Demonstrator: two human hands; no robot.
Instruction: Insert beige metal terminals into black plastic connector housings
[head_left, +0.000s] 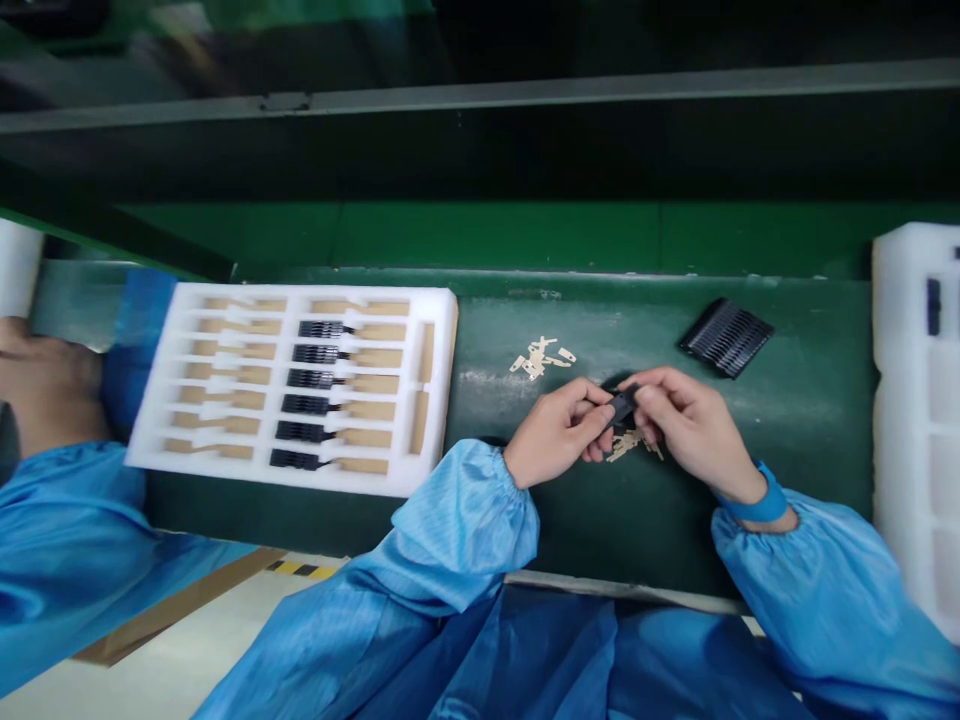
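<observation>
My left hand [559, 430] and my right hand [686, 420] meet over the green bench [787, 420], both pinching one small black plastic part [622, 403] between their fingertips. Under the hands lies a little heap of tan metal clips [630, 445]. A second heap of tan clips [540, 358] lies just beyond my left hand. A row of black parts [726, 337] lies to the far right of my hands. A white foam tray [439, 400] to my left holds several black parts [307, 404] in its slots.
Another white foam tray [911, 420] stands at the right edge. A co-worker's hand [45, 385] and blue sleeve [67, 540] are at the far left. A grey rail [600, 95] runs along the back.
</observation>
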